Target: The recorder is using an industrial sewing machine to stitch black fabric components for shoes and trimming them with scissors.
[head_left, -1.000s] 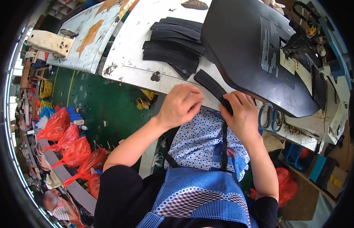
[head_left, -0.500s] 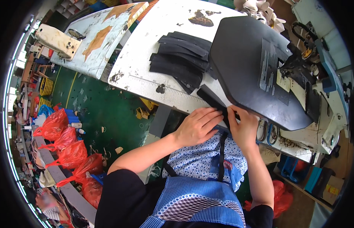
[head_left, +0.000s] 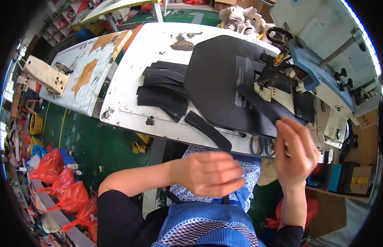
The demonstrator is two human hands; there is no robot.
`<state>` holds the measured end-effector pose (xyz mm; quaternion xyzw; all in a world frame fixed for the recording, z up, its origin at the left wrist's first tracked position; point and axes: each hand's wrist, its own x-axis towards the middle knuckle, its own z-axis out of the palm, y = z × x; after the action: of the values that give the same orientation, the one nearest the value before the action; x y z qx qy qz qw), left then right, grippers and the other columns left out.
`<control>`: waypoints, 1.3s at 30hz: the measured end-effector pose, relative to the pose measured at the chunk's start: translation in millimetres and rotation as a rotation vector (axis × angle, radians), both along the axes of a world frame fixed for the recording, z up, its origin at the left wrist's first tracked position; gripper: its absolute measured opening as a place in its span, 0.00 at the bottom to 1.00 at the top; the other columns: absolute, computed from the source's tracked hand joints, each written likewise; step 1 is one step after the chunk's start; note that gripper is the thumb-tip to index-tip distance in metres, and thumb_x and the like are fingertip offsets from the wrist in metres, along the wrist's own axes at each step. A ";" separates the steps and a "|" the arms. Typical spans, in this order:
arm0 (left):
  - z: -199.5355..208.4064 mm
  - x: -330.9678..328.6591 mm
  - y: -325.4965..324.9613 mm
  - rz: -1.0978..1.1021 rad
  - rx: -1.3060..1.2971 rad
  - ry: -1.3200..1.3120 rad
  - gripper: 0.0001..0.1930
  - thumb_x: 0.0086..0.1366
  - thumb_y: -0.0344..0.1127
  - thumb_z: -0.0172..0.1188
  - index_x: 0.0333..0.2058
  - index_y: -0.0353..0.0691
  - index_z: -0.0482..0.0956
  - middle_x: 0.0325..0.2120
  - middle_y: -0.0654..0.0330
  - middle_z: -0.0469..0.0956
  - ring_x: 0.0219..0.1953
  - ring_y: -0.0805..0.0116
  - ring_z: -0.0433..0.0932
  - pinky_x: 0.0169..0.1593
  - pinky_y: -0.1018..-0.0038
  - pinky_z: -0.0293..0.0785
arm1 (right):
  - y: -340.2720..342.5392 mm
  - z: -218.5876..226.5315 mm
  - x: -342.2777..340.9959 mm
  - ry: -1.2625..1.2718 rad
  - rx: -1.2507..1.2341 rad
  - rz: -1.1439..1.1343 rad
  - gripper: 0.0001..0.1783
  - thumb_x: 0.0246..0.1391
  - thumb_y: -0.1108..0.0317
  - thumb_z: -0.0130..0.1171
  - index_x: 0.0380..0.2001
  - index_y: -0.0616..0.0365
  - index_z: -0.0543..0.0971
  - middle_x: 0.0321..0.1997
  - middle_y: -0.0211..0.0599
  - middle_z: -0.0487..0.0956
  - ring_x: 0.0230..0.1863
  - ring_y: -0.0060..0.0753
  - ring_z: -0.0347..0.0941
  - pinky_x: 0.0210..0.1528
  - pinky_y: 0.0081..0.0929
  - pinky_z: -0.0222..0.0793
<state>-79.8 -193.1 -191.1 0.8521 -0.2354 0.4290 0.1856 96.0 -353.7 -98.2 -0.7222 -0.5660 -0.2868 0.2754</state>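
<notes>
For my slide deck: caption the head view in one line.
Right hand holds a black strip at the sewing machine; left hand hovers empty below the table edge.

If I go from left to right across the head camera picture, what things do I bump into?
Red plastic bags → cream machine part → stack of black strips → left hand → right hand → blue sewing machine.

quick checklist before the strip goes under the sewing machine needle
1. Right hand grips black strip at its near end: ok.
2. Strip's far end lies at the sewing machine head: ok.
3. Strip under the presser foot: cannot tell, hidden by dark parts.
4. Left hand empty, off the table above the lap: ok.
5. Loose strip overhangs the white table edge: not ok.
6. Stack of black pieces lies left of the black plate: ok.
</notes>
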 end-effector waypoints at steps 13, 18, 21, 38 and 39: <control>56.3 68.5 56.0 0.309 0.089 0.392 0.41 0.68 0.68 0.61 0.63 0.35 0.77 0.64 0.49 0.75 0.67 0.46 0.72 0.70 0.51 0.69 | -6.9 -23.3 -3.3 0.311 0.032 0.123 0.27 0.32 0.83 0.70 0.44 0.65 0.88 0.48 0.49 0.88 0.44 0.49 0.87 0.45 0.36 0.84; 57.4 75.4 58.3 0.264 0.069 0.396 0.40 0.69 0.67 0.63 0.62 0.34 0.78 0.64 0.48 0.75 0.66 0.45 0.74 0.67 0.53 0.72 | -6.3 -24.8 -0.6 0.334 0.049 0.123 0.27 0.33 0.83 0.69 0.45 0.66 0.88 0.47 0.51 0.88 0.44 0.49 0.88 0.46 0.36 0.85; 54.3 80.6 59.2 0.248 0.061 0.403 0.40 0.69 0.66 0.62 0.61 0.33 0.78 0.63 0.47 0.75 0.67 0.44 0.74 0.68 0.52 0.72 | -6.5 -25.3 1.6 0.314 0.037 0.110 0.26 0.34 0.83 0.70 0.45 0.66 0.88 0.47 0.52 0.88 0.44 0.49 0.88 0.46 0.36 0.85; 58.6 86.1 61.2 0.242 0.068 0.391 0.31 0.73 0.57 0.61 0.59 0.33 0.79 0.61 0.46 0.77 0.64 0.45 0.77 0.70 0.51 0.73 | -0.3 -36.2 -5.8 0.017 -0.022 0.117 0.25 0.32 0.72 0.64 0.39 0.67 0.89 0.45 0.46 0.89 0.44 0.45 0.86 0.44 0.37 0.85; 59.1 85.5 60.6 0.248 0.077 0.391 0.29 0.73 0.54 0.63 0.59 0.33 0.79 0.60 0.46 0.78 0.63 0.45 0.78 0.68 0.53 0.75 | -0.7 -36.0 -6.1 0.000 -0.026 0.111 0.26 0.30 0.72 0.64 0.40 0.66 0.90 0.45 0.45 0.89 0.43 0.45 0.86 0.44 0.37 0.85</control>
<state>5.7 -132.5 -132.0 0.9479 -0.1044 0.2661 0.1410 89.9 -354.4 -134.2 -0.6932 -0.6088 -0.2639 0.2815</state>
